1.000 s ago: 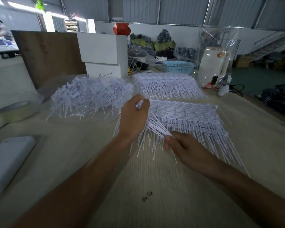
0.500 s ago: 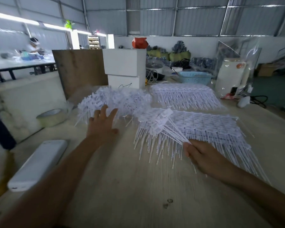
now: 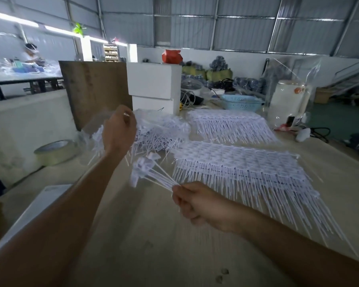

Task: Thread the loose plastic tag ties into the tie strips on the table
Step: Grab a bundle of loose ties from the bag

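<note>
The right hand (image 3: 197, 204) is curled tight round the thin tails of a small bunch of ties (image 3: 147, 170), pinching them just above the table (image 3: 133, 245); the flat tag heads fan out up and to the left, blurred. The left hand (image 3: 118, 131) is raised over the loose heap of ties (image 3: 160, 131), its fingers bent inward and something small and white showing at the fingertips — whether it is a single tie, I cannot tell. Just right of the held bunch lies the near tie strip (image 3: 236, 162), its tails pointing toward the person; a second strip (image 3: 228, 123) lies behind it. A tape roll (image 3: 54, 152) sits at the table's left edge; white boxes (image 3: 153, 88) stand at the back.
</note>
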A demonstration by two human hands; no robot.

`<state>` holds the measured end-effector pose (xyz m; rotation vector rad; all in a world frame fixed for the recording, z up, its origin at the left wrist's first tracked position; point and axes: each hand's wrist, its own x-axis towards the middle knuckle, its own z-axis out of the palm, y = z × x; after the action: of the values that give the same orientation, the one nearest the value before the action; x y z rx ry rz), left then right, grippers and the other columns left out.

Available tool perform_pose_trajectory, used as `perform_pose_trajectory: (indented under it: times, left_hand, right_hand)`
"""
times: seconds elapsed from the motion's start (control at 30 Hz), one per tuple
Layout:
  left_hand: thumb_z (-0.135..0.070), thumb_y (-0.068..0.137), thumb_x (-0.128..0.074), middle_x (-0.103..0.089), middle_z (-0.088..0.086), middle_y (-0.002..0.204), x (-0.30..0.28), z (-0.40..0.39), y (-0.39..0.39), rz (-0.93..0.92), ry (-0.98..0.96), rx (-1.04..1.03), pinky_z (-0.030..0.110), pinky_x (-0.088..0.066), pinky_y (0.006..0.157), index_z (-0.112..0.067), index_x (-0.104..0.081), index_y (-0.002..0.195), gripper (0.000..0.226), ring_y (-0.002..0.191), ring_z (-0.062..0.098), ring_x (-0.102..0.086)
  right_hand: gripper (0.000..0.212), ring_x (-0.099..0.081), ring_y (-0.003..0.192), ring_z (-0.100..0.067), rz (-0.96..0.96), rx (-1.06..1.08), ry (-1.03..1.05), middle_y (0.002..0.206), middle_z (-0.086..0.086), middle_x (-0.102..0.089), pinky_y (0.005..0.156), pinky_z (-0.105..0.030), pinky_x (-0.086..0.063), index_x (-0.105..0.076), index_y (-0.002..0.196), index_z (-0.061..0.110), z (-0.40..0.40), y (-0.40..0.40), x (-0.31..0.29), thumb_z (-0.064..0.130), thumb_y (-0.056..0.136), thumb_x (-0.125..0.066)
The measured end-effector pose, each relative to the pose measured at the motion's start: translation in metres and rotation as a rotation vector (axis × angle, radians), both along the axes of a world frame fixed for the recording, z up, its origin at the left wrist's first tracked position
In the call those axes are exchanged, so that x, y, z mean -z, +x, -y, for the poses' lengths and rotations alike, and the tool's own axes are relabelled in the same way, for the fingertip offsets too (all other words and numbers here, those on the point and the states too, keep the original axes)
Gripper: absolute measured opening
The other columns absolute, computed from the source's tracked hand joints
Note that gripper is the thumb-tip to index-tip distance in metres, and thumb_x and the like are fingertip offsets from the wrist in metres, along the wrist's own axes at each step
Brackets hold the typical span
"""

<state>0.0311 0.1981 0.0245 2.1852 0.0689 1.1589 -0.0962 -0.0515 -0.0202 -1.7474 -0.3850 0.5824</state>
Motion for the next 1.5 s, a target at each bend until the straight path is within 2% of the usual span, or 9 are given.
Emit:
perform_pose_trajectory:
  times: [0.47, 0.63, 0.77, 0.83, 0.93, 1.0, 1.1, 1.23, 1.5]
  left_hand:
    - [-0.021, 0.101, -0.047, -0.067, -0.001, 0.074, 0.007, 0.021, 0.008, 0.183, -0.142, 0.039, 0.047, -0.053, 0.063, -0.019, -0.055, 0.101, 0.008, 0.068, 0.022, -0.064]
    - [-0.023, 0.103, -0.046, -0.065, 0.001, 0.073, 0.007, 0.022, 0.011, 0.215, -0.133, 0.032, 0.046, -0.052, 0.061, -0.018, -0.054, 0.1, 0.01, 0.066, 0.021, -0.062]
    - [-0.022, 0.104, -0.046, -0.066, 0.003, 0.074, 0.015, 0.018, 0.01, 0.214, -0.137, 0.021, 0.047, -0.052, 0.059, -0.014, -0.054, 0.101, 0.012, 0.065, 0.022, -0.062]
    - [-0.024, 0.105, -0.043, -0.067, 0.004, 0.076, 0.018, 0.019, 0.008, 0.198, -0.146, 0.016, 0.047, -0.051, 0.06, -0.014, -0.054, 0.102, 0.015, 0.066, 0.023, -0.062]
    - [-0.026, 0.105, -0.041, -0.066, 0.002, 0.078, 0.021, 0.021, 0.007, 0.191, -0.139, 0.001, 0.044, -0.049, 0.06, -0.016, -0.054, 0.103, 0.017, 0.067, 0.023, -0.06]
    - [-0.027, 0.105, -0.041, -0.065, 0.002, 0.078, 0.021, 0.023, 0.007, 0.198, -0.121, -0.012, 0.039, -0.045, 0.058, -0.016, -0.055, 0.104, 0.018, 0.067, 0.023, -0.058]
    - [-0.025, 0.104, -0.044, -0.065, 0.002, 0.079, 0.022, 0.024, 0.005, 0.205, -0.105, -0.043, 0.031, -0.034, 0.057, -0.016, -0.057, 0.104, 0.016, 0.066, 0.021, -0.056]
    - [-0.024, 0.102, -0.046, -0.065, 0.002, 0.082, 0.025, 0.025, 0.001, 0.191, -0.139, -0.041, 0.029, -0.032, 0.06, -0.017, -0.057, 0.103, 0.014, 0.068, 0.02, -0.056]
    - [-0.026, 0.103, -0.047, -0.063, 0.001, 0.079, 0.034, 0.028, -0.006, 0.162, -0.1, -0.048, 0.03, -0.037, 0.06, -0.02, -0.055, 0.101, 0.01, 0.066, 0.02, -0.057]
  right_hand:
    - [0.033, -0.019, 0.044, -0.013, -0.371, 0.774, 0.647, 0.059, -0.004, -0.031, 0.033, -0.016, -0.018, -0.05, 0.083, 0.004, -0.137, 0.153, -0.03, -0.003, 0.1, -0.023]
    - [0.03, -0.033, 0.034, -0.012, -0.342, 0.849, 0.665, 0.064, -0.004, -0.038, 0.033, -0.015, -0.028, -0.055, 0.086, 0.009, -0.164, 0.186, -0.035, -0.009, 0.094, -0.032]
    - [0.024, -0.055, 0.055, -0.006, -0.262, 0.964, 0.712, 0.073, -0.005, -0.046, 0.049, -0.014, -0.037, -0.063, 0.112, -0.001, -0.142, 0.213, -0.043, 0.006, 0.104, -0.041]
    - [0.028, -0.063, 0.081, -0.003, -0.075, 0.953, 0.336, 0.088, -0.008, -0.056, 0.063, -0.014, -0.037, -0.06, 0.119, -0.001, -0.136, 0.213, -0.042, 0.018, 0.105, -0.044]
    - [0.027, -0.051, 0.041, -0.007, -0.139, 0.839, 0.503, 0.07, -0.012, -0.039, 0.04, -0.012, -0.032, -0.054, 0.084, -0.005, -0.129, 0.224, -0.034, -0.005, 0.102, -0.034]
    - [0.028, -0.039, 0.042, -0.02, -0.207, 0.952, 0.458, 0.062, -0.011, -0.04, 0.039, -0.022, -0.033, -0.052, 0.074, 0.001, -0.133, 0.223, -0.03, -0.008, 0.094, -0.036]
    - [0.014, -0.051, 0.057, -0.021, -0.108, 0.909, 0.353, 0.076, -0.013, -0.056, 0.046, -0.026, -0.047, -0.057, 0.093, 0.003, -0.145, 0.209, -0.022, -0.002, 0.092, -0.044]
    - [0.039, -0.064, 0.108, -0.038, -0.027, 0.944, 0.178, 0.118, -0.018, -0.063, 0.092, -0.048, -0.056, -0.05, 0.129, -0.003, -0.153, 0.202, -0.011, 0.002, 0.091, -0.052]
    - [0.034, -0.069, 0.096, -0.035, 0.128, 0.862, -0.047, 0.103, -0.019, -0.068, 0.076, -0.039, -0.058, -0.055, 0.125, -0.006, -0.143, 0.2, -0.012, -0.006, 0.091, -0.055]
